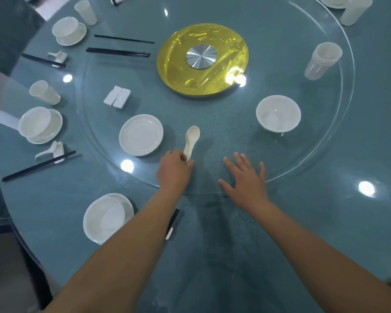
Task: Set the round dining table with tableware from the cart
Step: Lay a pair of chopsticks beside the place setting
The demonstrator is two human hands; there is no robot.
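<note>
My left hand (175, 169) grips the handles of a small stack of white spoons (192, 138) on the glass turntable (339, 91), bowls pointing away from me. My right hand (246, 178) lies flat with fingers spread on the turntable's near edge, holding nothing. On the turntable also stand a stack of white plates (141, 134), a white bowl (278, 113), stacked white cups (323, 61), two white chopstick rests (117, 97) and black chopsticks (119, 51). A bowl on a plate (106, 218) sits by my left forearm, with chopsticks (172, 222) partly hidden under it.
The round blue-grey table (325, 222) holds set places along its left rim: bowls on plates (40, 125) (69, 30), cups (44, 92) (85, 12), spoons on rests and chopsticks (38, 166). A gold disc (202, 59) marks the centre. More cups (356, 11) stand far right.
</note>
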